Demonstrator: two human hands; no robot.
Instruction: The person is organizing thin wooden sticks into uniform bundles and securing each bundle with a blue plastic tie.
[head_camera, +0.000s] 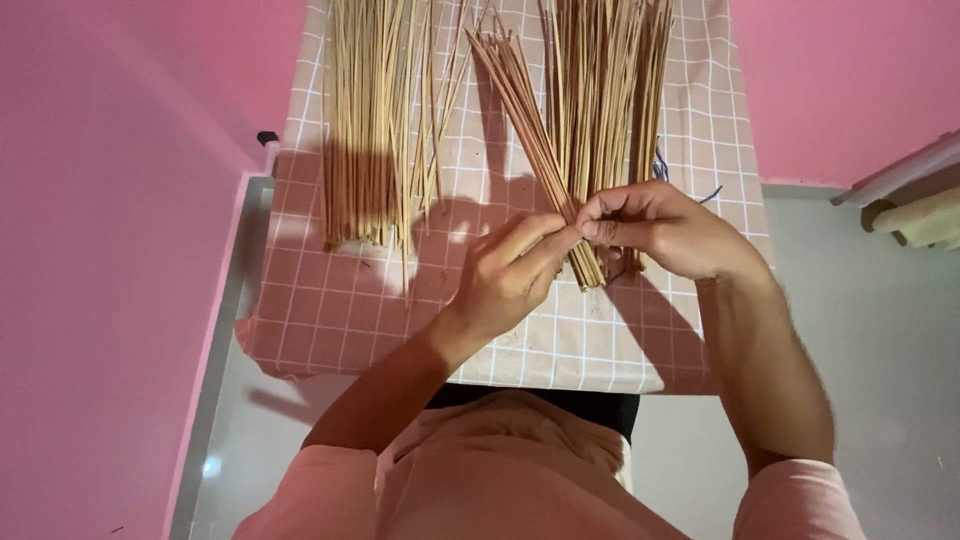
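Observation:
My left hand (510, 275) and my right hand (655, 230) meet over a bundle of thin tan sticks (530, 110) that slants from upper left down to their fingertips. Both hands pinch this bundle near its lower end, left from the left side, right from the right. Behind it lies a larger pile of the same sticks (610, 90), running away from me. Another loose pile of sticks (375, 120) lies to the left on the pink checked cloth (330, 310) covering the table.
Pink walls rise on both sides. A grey floor (880, 330) shows around the table. A pale wooden object (915, 205) sticks in at the right edge. A bit of dark thread (706, 192) lies by the right pile.

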